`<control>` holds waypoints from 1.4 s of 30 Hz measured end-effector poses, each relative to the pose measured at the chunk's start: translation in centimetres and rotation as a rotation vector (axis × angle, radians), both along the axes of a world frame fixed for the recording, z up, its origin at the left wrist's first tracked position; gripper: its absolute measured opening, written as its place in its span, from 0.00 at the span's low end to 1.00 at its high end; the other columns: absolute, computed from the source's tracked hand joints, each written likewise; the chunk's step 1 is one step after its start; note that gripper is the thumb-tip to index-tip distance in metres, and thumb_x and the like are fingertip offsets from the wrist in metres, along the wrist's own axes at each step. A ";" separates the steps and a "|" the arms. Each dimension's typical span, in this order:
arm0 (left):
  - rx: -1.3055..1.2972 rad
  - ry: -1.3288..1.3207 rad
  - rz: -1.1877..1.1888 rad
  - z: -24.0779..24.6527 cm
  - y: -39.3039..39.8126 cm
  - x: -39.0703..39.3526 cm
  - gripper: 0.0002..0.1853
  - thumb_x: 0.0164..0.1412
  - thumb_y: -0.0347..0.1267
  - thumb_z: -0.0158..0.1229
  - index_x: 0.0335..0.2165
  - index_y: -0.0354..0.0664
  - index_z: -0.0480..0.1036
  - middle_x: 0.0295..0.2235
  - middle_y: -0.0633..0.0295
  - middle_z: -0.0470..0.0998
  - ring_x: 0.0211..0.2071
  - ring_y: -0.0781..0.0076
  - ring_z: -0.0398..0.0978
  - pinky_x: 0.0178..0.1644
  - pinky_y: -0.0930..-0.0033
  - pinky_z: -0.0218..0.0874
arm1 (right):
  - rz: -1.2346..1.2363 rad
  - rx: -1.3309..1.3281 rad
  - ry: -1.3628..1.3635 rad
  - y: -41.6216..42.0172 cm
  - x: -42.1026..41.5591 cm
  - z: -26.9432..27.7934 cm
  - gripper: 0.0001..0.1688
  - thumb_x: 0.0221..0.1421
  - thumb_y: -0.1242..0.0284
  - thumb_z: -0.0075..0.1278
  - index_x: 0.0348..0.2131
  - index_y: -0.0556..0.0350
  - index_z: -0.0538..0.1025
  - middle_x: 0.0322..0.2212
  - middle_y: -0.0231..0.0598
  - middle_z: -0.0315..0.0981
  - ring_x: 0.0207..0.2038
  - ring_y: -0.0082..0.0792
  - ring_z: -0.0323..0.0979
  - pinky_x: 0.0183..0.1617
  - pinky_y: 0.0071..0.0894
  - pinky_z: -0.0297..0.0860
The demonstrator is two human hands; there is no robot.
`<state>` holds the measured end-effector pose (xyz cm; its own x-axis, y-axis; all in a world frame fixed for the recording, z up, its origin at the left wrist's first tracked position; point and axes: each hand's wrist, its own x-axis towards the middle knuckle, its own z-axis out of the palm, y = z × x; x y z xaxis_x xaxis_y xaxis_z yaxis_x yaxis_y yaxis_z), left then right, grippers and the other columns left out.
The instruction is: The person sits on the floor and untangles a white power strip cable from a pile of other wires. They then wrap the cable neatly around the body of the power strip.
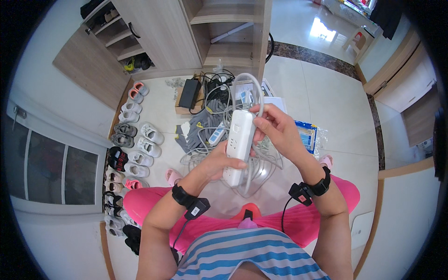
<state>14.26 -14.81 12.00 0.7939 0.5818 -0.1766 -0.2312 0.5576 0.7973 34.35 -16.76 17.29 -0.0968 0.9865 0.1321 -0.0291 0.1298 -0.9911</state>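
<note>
A white power strip (pixel 241 127) is held up lengthwise in front of me, its socket side facing the camera. My left hand (pixel 218 161) grips its lower part, thumb across the front. From the far end of the strip a thick light-grey cable (pixel 249 76) arches over to my right hand (pixel 276 128), whose fingers close around it beside the strip. More cable hangs in loops below my hands. Behind lies a second, smaller power strip (pixel 217 134) with blue-marked sockets, among tangled pale cords (pixel 196 158) and grey work gloves (pixel 199 129).
A black power adapter (pixel 189 93) rests on a cardboard box (pixel 182 110). On the right lies a blue-edged package (pixel 306 136) in clear plastic. Rows of shoes (pixel 149 134) line the left wall, and a wooden cabinet (pixel 229 19) with open shelves stands ahead.
</note>
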 end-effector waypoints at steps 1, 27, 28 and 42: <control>-0.017 -0.004 -0.004 -0.2 0.1 -0.1 0.34 0.39 0.26 0.68 0.48 0.38 0.64 0.38 0.62 0.72 0.41 0.73 0.71 0.46 0.71 0.64 | 0.024 -0.001 0.039 0.1 0.0 -0.4 0.16 0.58 0.74 0.49 0.46 0.60 0.69 0.24 0.30 0.67 0.23 0.16 0.68 0.28 0.16 0.66; 0.060 0.284 0.269 -1.8 2.1 -2.1 0.21 0.46 0.25 0.64 0.41 0.36 0.68 0.34 0.61 0.76 0.34 0.73 0.74 0.39 0.70 0.66 | -0.474 0.491 -0.576 -4.4 2.2 8.8 0.13 0.60 0.69 0.46 0.40 0.58 0.75 0.19 0.26 0.66 0.21 0.13 0.57 0.23 0.15 0.54; 0.069 0.292 0.270 -1.6 2.0 -2.2 0.21 0.46 0.25 0.65 0.41 0.36 0.68 0.34 0.61 0.76 0.34 0.73 0.74 0.39 0.70 0.66 | -0.481 0.491 -0.573 -4.3 2.3 8.6 0.13 0.61 0.69 0.45 0.40 0.58 0.75 0.18 0.25 0.63 0.20 0.13 0.56 0.23 0.15 0.54; 0.220 0.403 0.044 0.2 0.6 -1.2 0.29 0.42 0.26 0.66 0.46 0.36 0.67 0.39 0.58 0.76 0.40 0.72 0.73 0.44 0.71 0.65 | -0.438 0.110 -0.506 -2.0 8.3 -4.4 0.14 0.61 0.67 0.44 0.39 0.58 0.75 0.17 0.27 0.61 0.20 0.17 0.55 0.23 0.19 0.54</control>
